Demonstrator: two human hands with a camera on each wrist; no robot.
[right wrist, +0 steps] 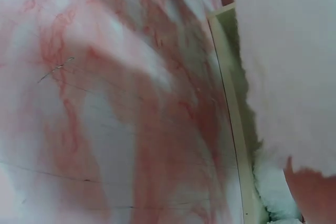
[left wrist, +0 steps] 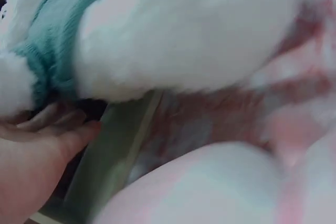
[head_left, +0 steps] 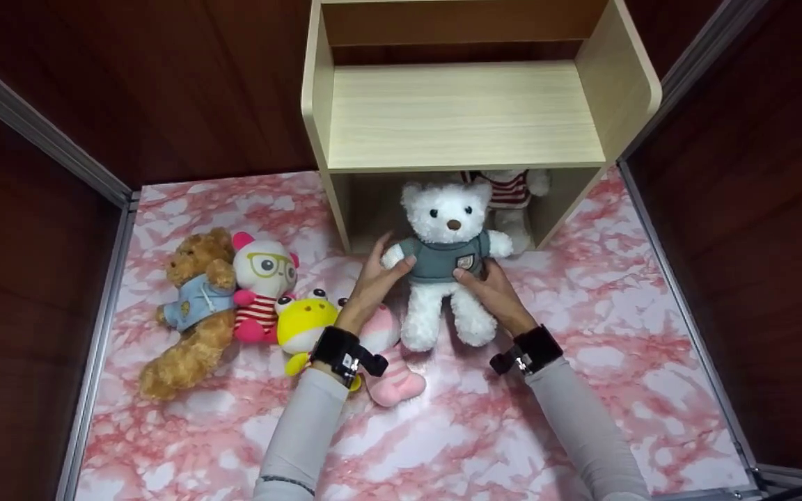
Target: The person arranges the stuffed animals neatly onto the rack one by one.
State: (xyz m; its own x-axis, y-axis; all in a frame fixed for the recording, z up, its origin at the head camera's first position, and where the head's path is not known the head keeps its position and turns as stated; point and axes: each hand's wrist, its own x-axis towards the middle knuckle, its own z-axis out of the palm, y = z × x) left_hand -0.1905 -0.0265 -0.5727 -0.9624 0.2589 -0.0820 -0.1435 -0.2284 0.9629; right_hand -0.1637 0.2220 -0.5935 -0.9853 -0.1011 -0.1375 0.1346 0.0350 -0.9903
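Note:
A white teddy bear (head_left: 445, 261) in a grey-green sweater faces up in front of the shelf's lower compartment, its legs hanging toward me. My left hand (head_left: 375, 278) holds it at the side under one arm, thumb against the sweater. On the other side, my right hand (head_left: 498, 298) grips the waist with the thumb over the sweater's front. In the left wrist view, the fingers (left wrist: 58, 124) go behind the bear beside the sweater hem. White fur (right wrist: 289, 66) fills the right side of the right wrist view, hiding most of that hand.
Inside the lower compartment of the wooden shelf (head_left: 464, 115) stands a white toy in a striped sweater (head_left: 511, 191). To the left lie a brown teddy bear (head_left: 199, 303), a panda doll (head_left: 262, 275), a yellow frog-like doll (head_left: 307, 323) and a pink doll (head_left: 394, 379), partly behind my left wrist.

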